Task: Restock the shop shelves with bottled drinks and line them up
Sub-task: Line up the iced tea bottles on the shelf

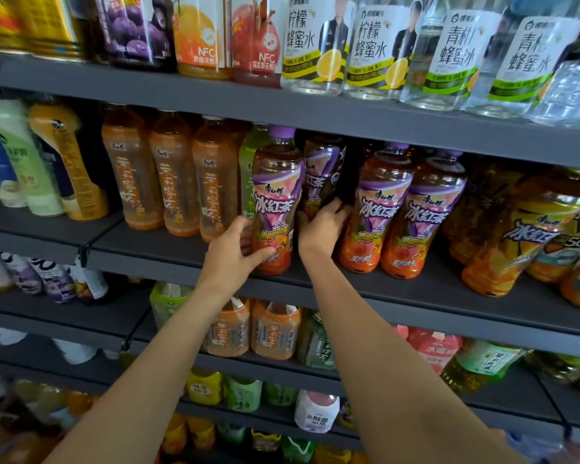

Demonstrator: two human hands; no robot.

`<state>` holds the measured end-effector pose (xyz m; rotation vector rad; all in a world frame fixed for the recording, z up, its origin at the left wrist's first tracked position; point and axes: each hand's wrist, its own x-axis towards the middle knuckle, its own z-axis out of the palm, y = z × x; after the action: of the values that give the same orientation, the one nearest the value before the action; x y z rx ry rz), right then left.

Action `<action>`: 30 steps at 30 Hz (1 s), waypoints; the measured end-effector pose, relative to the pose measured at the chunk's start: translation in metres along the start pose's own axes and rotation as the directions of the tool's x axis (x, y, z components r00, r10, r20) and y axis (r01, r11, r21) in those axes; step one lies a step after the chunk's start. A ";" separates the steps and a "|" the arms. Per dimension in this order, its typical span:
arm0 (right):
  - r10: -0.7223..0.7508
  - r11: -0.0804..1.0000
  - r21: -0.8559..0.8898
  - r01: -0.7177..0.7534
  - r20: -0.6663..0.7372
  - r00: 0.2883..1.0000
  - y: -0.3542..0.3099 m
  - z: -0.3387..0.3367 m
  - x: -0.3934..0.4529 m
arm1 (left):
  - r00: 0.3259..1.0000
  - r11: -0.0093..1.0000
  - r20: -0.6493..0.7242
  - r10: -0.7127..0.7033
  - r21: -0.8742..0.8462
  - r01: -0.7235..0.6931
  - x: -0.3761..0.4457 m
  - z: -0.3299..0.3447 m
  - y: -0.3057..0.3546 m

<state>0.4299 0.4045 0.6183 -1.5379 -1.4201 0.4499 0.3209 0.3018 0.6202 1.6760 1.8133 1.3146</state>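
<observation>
— What is the left hand [230, 254] doing?

— It is gripping the front purple-capped iced tea bottle [275, 202], thumb curling across the lower label and fingers wrapping behind it. That bottle is standing upright at the front edge of the middle shelf [449, 296].

— And the right hand [320, 229]?

— It is reaching past that bottle, fingers curling round the second purple-labelled bottle [322, 172] sitting just behind, deeper on the shelf.

— What is sitting beside them?

— Two matching bottles [406, 209] are standing just to the right along the same edge, and orange tea bottles [171, 182] are lining up to the left.
</observation>
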 end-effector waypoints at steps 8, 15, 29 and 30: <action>-0.006 1.000 -0.027 0.005 -0.031 1.000 -0.003 -0.005 -0.004 | 1.000 1.000 0.003 -0.007 0.014 0.007 0.001 0.001 -0.001; -0.385 0.917 0.074 0.391 -0.087 0.919 0.002 -0.059 -0.063 | 0.999 0.999 0.021 -0.030 0.015 0.030 0.006 0.019 0.016; -0.092 0.989 -0.123 0.079 -0.100 0.991 0.056 -0.077 -0.048 | 0.999 0.999 -0.037 -0.037 0.017 0.037 0.009 0.065 0.038; -0.094 0.989 -0.122 0.081 -0.103 0.990 0.056 -0.076 -0.048 | 0.998 0.999 -0.050 -0.039 0.024 0.040 0.009 0.067 0.038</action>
<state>0.5091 0.3387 0.5931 -1.5620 -1.4438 0.2293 0.3929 0.3316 0.6191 1.6252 1.8883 1.3330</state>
